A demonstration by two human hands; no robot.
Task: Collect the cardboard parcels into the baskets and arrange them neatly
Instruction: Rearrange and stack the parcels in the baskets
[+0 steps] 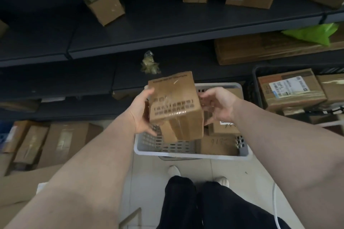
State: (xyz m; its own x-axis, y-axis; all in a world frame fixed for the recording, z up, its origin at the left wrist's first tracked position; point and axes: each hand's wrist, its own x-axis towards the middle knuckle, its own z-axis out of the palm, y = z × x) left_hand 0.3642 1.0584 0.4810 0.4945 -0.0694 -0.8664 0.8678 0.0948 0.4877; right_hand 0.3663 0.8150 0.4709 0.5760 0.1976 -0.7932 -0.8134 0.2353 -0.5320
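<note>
We have the parcel (175, 106) in the air directly above the grey basket (186, 153), tilted, one corner dipping toward the basket's bare left half. The left hand (141, 115) grips its left side, thumb over the upper edge, fingers curled beneath. The right hand (217, 106) cups the opposite face with bent fingers. How firmly it presses we cannot tell, since the parcel hides the contact. Risks as we judge them: the glossy tape across the faces could let it slide out of a loose right-side hold and drop corner-first. A tilted descent may wedge it against the stacked parcels (216, 144) filling the basket's right half, leaving it askew rather than neat. Landing on the basket's near rim, it could topple out onto the floor. Level it first, then lower it into the left half.
</note>
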